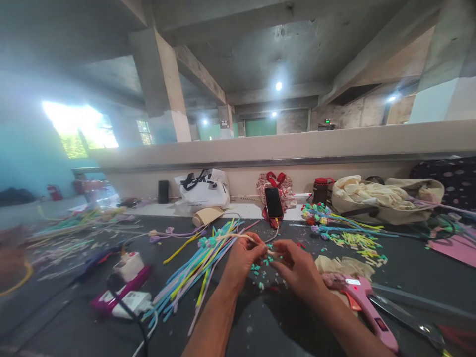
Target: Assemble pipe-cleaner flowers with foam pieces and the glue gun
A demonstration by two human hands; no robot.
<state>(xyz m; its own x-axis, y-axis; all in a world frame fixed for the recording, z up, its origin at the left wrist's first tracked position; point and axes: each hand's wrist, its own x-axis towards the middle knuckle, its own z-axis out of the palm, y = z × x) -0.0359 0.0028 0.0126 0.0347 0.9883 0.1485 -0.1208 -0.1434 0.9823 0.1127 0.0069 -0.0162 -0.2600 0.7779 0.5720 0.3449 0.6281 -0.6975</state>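
Observation:
A cream pipe cleaner (243, 236) runs through the fingers of my left hand (243, 253), which pinches it near its right end. Close by on the right, my right hand (299, 267) has thumb and fingers curled together at that end of the stem. The fingertips hide part of what lies between them. Beneath the hands, small teal clippings (256, 268) are scattered on the dark table. Just left of my left hand lies a loose bundle of blue, yellow and lilac pipe cleaners (193, 277), with teal fluffy pieces (208, 242) on top.
At right lie a pink glue gun (375, 302), scissors (405, 317) and yellow clippings (357, 243). A phone (274, 202) leans on a patterned bag. A power strip (122, 292) with plugs sits left. Another person's blurred hand (11, 260) shows at the left edge.

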